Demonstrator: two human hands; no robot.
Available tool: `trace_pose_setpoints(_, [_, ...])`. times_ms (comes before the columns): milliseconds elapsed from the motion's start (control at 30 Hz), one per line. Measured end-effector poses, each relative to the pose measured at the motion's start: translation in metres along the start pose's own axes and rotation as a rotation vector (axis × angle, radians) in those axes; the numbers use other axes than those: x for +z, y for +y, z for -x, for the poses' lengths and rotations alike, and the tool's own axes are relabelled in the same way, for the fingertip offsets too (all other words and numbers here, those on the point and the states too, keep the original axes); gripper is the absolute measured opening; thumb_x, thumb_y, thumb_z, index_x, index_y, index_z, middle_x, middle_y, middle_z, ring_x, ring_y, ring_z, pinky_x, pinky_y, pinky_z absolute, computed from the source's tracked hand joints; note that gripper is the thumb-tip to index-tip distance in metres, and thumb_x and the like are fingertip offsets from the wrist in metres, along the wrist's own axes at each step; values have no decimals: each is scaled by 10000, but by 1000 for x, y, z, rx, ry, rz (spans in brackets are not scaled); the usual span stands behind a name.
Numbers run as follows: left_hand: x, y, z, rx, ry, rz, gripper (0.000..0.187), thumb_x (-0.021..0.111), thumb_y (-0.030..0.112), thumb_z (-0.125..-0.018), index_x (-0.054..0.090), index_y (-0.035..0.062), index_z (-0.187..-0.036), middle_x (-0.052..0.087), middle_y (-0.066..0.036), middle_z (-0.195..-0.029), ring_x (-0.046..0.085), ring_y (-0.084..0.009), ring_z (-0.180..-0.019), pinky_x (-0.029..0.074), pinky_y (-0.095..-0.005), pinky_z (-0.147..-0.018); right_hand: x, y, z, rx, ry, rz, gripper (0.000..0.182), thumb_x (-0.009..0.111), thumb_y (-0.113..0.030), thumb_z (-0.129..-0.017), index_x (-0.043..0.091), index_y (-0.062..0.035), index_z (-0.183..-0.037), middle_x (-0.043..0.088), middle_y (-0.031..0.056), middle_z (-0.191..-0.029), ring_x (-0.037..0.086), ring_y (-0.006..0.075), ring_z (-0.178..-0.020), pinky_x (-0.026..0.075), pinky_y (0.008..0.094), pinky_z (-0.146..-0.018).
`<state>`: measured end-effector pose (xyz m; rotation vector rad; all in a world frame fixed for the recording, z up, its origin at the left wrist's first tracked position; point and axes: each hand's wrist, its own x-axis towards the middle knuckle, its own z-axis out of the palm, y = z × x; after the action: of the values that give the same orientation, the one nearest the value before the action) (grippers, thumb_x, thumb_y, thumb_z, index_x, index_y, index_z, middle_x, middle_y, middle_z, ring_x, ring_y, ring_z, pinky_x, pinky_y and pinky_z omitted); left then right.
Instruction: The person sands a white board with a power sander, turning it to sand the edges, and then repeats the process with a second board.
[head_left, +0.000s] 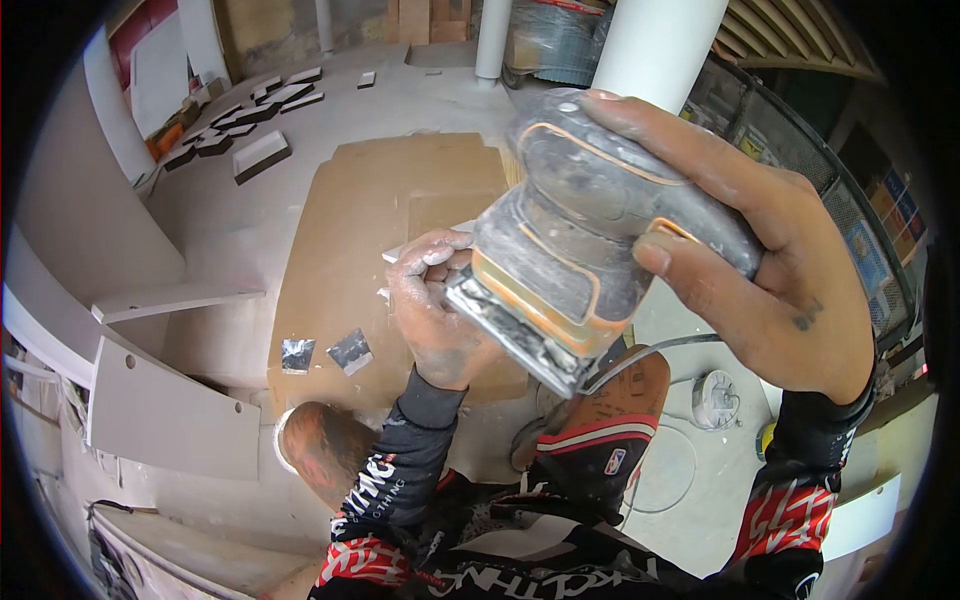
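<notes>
My right hand (760, 240) is wrapped round the top of a dusty grey-and-orange sheet sander (575, 230), raised close in front of me. The sander is tilted, its base plate angled down to the left, and a dark cord runs from its lower right. My left hand (435, 305) is beside the base plate with its fingers curled in, dusted white. What those fingers hold, if anything, is hidden. A thin white edge (400, 255) shows just behind the left fingers. Below, two dark square sheets (350, 351) lie on a brown cardboard sheet (330, 230).
Dark-edged white blocks (262, 155) lie scattered on the floor at the far left. White curved panels (170, 410) stand at my left. White columns (660, 50) rise ahead. By my right knee sits a round white object (716, 400) with cord around it.
</notes>
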<state>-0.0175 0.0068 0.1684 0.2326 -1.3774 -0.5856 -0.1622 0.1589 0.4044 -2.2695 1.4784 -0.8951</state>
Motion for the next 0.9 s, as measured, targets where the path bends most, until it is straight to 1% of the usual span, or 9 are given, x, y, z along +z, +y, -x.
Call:
trace_pose_setpoints(33, [4, 1, 0, -52, 27, 109, 917, 995, 54, -567, 399, 47, -1264, 524, -173, -1262, 610, -247, -1154, 557, -374, -955, -2, -5, 3, 86, 15, -60, 578, 621, -43, -930, 503, -25, -1495, 678, 197, -1278, 665, 225, -1121, 510, 337, -989])
trace_pose_setpoints(67, [6, 5, 2, -11, 25, 74, 691, 883, 43, -734, 412, 33, -1239, 532, -157, -1242, 610, -207, -1104, 534, -365, -969, -3, -7, 4, 173, 31, -118, 579, 623, -50, -934, 502, -29, -1499, 675, 190, -1285, 657, 220, -1129, 502, 334, -999])
trace_pose_setpoints(167, [-3, 4, 0, -36, 9, 19, 797, 921, -2, -671, 387, 43, -1260, 537, -167, -1235, 650, -195, -1038, 570, -337, -911, 0, 22, 4, 73, 143, -64, 580, 624, -72, -946, 497, -40, -1510, 664, 178, -1309, 634, 203, -1163, 482, 330, -1023])
trace_pose_setpoints(367, [-10, 2, 3, 34, -1, -98, 949, 982, -14, -574, 358, 59, -1285, 599, -155, -1179, 678, -198, -1001, 589, -352, -897, -51, 74, 21, 234, 169, 220, 589, 683, -201, -945, 531, -72, -1499, 630, 166, -1386, 594, 215, -1242, 427, 335, -1096])
trace_pose_setpoints(567, [-18, -1, 7, 51, -9, -181, 637, 938, -62, -633, 545, 46, -1123, 691, -141, -1086, 686, -264, -1029, 584, -393, -909, -82, 120, 53, 319, 282, 343, 608, 693, -273, -948, 531, -84, -1502, 610, 162, -1426, 595, 225, -1245, 432, 329, -1094])
trace_pose_setpoints(633, [-20, -1, 7, 86, -88, -247, 578, 907, -95, -657, 566, 40, -1103, 696, -146, -1071, 684, -267, -1011, 599, -396, -884, -83, 127, 61, 242, 325, 277, 541, 663, -220, -967, 557, -131, -1490, 661, 137, -1341, 622, 172, -1134, 480, 312, -1024])
trace_pose_setpoints(667, [-17, -2, 8, 84, -69, -182, 519, 870, -127, -687, 571, 16, -1087, 693, -179, -1049, 683, -287, -992, 637, -427, -805, -83, 126, 63, 253, 333, 279, 541, 663, -220, -967, 557, -131, -1490, 661, 137, -1341, 622, 172, -1134, 480, 312, -1024])
trace_pose_setpoints(800, [-17, -8, 15, 55, -80, -113, 515, 839, -166, -684, 554, -4, -1082, 681, -221, -1040, 678, -308, -980, 664, -458, -725, -56, 104, 47, 217, 280, 231, 519, 653, -192, -976, 559, -111, -1481, 702, 114, -1259, 644, 155, -1056, 525, 317, -946])
trace_pose_setpoints(900, [-14, -7, 17, 58, 13, -137, 511, 883, -107, -628, 578, 30, -1015, 724, -171, -946, 703, -278, -876, 564, -382, -810, -38, 78, 26, 190, 154, 190, 547, 652, -161, -977, 526, -105, -1507, 686, 119, -1292, 654, 153, -1080, 521, 305, -964])
